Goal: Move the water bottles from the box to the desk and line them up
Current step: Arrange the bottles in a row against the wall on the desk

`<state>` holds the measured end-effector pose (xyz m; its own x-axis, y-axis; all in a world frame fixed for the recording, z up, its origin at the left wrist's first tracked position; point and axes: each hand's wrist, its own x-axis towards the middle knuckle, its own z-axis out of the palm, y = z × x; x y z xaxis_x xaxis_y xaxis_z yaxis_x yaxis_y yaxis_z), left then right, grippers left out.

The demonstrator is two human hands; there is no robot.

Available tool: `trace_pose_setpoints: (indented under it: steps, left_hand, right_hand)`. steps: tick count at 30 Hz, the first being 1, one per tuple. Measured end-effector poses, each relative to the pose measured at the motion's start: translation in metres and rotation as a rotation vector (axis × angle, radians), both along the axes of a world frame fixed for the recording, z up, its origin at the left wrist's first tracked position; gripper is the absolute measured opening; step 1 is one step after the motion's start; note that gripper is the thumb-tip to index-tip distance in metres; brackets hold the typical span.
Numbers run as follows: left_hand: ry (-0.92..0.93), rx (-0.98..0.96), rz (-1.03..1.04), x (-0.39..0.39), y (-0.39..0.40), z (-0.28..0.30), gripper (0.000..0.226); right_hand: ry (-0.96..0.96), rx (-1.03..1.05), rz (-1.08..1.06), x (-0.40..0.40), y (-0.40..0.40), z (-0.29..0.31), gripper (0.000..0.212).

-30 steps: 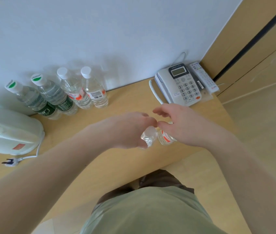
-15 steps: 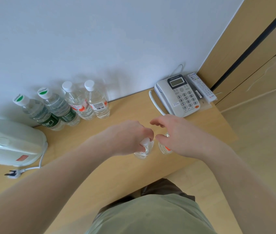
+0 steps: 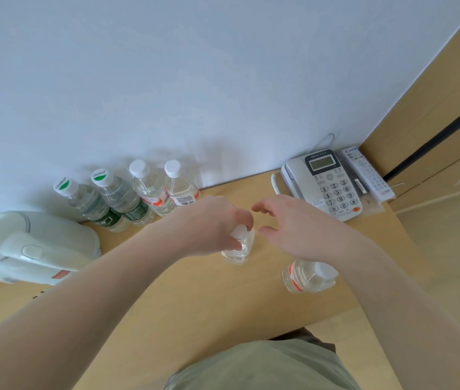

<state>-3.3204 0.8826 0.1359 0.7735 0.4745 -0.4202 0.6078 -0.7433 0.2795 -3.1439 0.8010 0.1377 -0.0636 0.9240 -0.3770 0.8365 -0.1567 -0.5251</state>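
White wall backs the wooden desk (image 3: 183, 299), and I look steeply down on it over both forearms. My left hand (image 3: 211, 226) has its fingers curled round the neck of a bottle (image 3: 238, 249), just under its white cap; that bottle stands upright on the desk near the middle, long axis vertical, cap pointing up at me. My right hand (image 3: 296, 229) hovers just beside it, fingers loosely spread and bent, thumb apart from the forefinger, holding nothing. Below that wrist a second bottle (image 3: 307, 277) stands near the desk's front edge, its cap leaning toward the right in this wide view; whether it truly tilts or the lens bends it I cannot tell. Its label carries an orange band.

Against the wall stand four more bottles in a row, touching or nearly so: two with green-marked caps (image 3: 82, 198) (image 3: 119, 195) and dark green labels, then two with plain white caps (image 3: 150, 190) (image 3: 181, 190) and orange-marked labels. All four are upright, caps up.

Left of the row sits a white kettle (image 3: 34, 249). At the right rear corner lie a phone (image 3: 327, 184) and, just beside it, a remote (image 3: 366, 175).
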Motion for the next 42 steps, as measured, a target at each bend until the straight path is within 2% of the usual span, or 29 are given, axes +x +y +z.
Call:
trace_pose_setpoints:
  steps: [9,19,34,42]
  left_hand:
    - [0.012,0.019,0.110,0.000,0.047,0.001,0.027]
    - [-0.019,0.042,0.236,-0.002,0.086,-0.009,0.031]
    - [-0.057,0.164,0.301,0.000,0.119,-0.011,0.029]
    - [-0.061,0.145,0.315,-0.002,0.125,-0.016,0.026]
  right_hand:
    - [-0.027,-0.037,0.082,0.005,0.059,-0.004,0.045]
    - [-0.056,-0.060,0.124,0.002,0.107,-0.016,0.046]
    - [-0.043,-0.070,0.122,0.002,0.148,-0.042,0.045]
    - [-0.029,-0.075,0.107,0.000,0.153,-0.045,0.046]
